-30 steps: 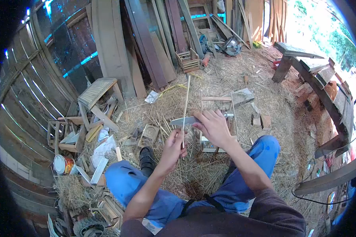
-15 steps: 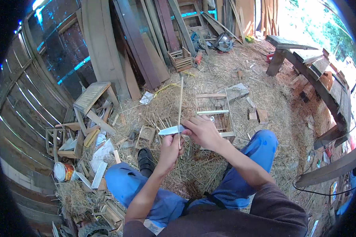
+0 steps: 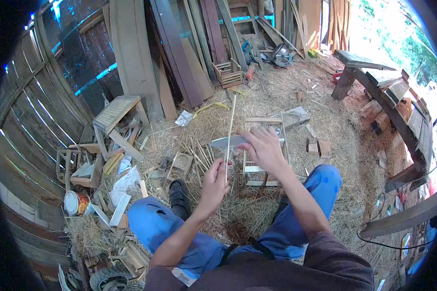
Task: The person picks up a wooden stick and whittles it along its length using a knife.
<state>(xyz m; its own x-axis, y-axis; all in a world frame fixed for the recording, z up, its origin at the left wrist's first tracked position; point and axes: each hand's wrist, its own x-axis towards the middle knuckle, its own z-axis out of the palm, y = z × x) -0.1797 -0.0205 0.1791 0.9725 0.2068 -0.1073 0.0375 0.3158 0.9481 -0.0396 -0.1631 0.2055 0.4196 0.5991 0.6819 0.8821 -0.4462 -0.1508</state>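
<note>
My left hand point(image 3: 215, 185) is closed round the lower part of a thin wooden stick point(image 3: 231, 119), which stands nearly upright in front of me. In my right hand point(image 3: 263, 150) is a knife, its handle hidden by the fingers. The bright knife blade point(image 3: 221, 142) points left and crosses the stick a little above my left fingers. Below and beyond the hands, a slatted wooden frame point(image 3: 264, 120) lies on the straw-covered ground, partly covered by my right hand. Several thin sticks point(image 3: 202, 157) lie loose on the straw to its left.
A small wooden stool point(image 3: 116, 112) stands at the left by scrap wood and a paint can point(image 3: 75, 202). Boards point(image 3: 172, 58) lean against the back wall, near a small slatted crate point(image 3: 227, 73) and a circular saw point(image 3: 281, 55). A rough wooden bench point(image 3: 388, 87) runs along the right.
My right hand with the knife has moved up the stick and slightly right, away from my left hand. The stick now leans a little to the right, and the view has shifted slightly.
</note>
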